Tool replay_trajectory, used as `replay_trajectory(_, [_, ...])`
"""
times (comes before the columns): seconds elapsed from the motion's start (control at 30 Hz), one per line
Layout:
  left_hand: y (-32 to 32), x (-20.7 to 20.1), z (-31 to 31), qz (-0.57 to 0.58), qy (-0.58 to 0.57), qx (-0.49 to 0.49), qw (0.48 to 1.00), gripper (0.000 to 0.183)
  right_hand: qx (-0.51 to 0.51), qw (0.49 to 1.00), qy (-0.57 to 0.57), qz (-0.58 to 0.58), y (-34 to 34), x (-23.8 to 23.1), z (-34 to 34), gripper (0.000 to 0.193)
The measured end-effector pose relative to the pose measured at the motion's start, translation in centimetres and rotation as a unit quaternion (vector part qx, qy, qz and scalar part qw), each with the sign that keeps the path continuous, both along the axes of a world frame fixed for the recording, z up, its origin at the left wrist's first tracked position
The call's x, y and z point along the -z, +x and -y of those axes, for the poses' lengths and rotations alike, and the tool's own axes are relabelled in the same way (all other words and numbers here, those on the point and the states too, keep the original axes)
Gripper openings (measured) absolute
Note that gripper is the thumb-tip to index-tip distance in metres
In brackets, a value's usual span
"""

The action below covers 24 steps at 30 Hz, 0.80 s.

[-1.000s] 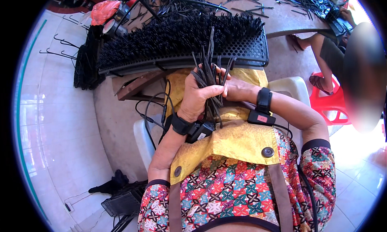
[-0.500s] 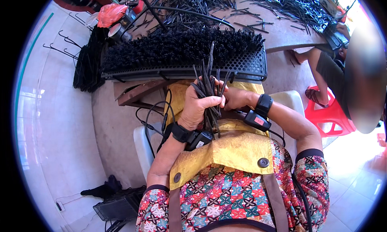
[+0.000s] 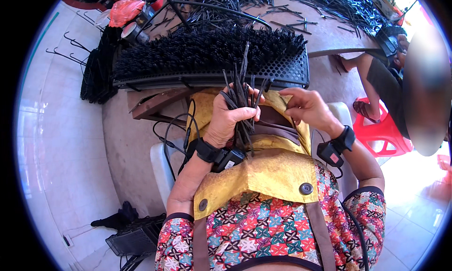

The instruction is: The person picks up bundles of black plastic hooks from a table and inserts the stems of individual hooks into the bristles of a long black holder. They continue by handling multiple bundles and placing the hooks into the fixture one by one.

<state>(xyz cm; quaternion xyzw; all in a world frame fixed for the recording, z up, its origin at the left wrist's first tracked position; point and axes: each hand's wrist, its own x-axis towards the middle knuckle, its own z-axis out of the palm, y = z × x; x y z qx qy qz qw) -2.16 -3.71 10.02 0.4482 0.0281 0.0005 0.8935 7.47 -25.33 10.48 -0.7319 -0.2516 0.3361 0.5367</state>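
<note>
My left hand (image 3: 222, 122) is closed around a bundle of thin, dark, stick-like strips (image 3: 243, 94), their ends poking out above and below the fist. To its right, my right hand (image 3: 308, 110) is raised apart from the bundle. Its thumb and fingertips are pinched together, and whatever is between them is too small to make out. Just beyond both hands stands a black perforated rack (image 3: 287, 70), tilted, with many black strips (image 3: 188, 54) packed upright in its holes. Holes at its right and front edges show bare. A yellow apron (image 3: 278, 172) lies below my hands.
Loose black strips (image 3: 329, 7) are heaped on the table (image 3: 325, 40) behind the rack. At the left are a tin can (image 3: 134, 33), a red plastic bag (image 3: 126, 12) and hanging black racks (image 3: 99, 73). Cables (image 3: 165, 139) run beside my left arm. Another person sits right, near a red stool (image 3: 381, 134).
My right hand has moved away from the bundle, to the right and slightly up, with its fingertips pinched. My left hand stays around the strips in nearly the same place.
</note>
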Motion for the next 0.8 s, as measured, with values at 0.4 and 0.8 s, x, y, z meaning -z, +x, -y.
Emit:
replay_trajectory(0.4, [0.1,-0.2,0.5,-0.016,0.029,0.01,0.999,0.036,0.205,0.963,0.156,0.084,2.0,-2.4,1.8,0.021])
replay_trajectory(0.8, [0.3,-0.3,0.7,-0.026,0.037,0.023,0.999,0.035,0.316,0.867,0.259,0.284,8.9,-0.9,-2.9,0.02])
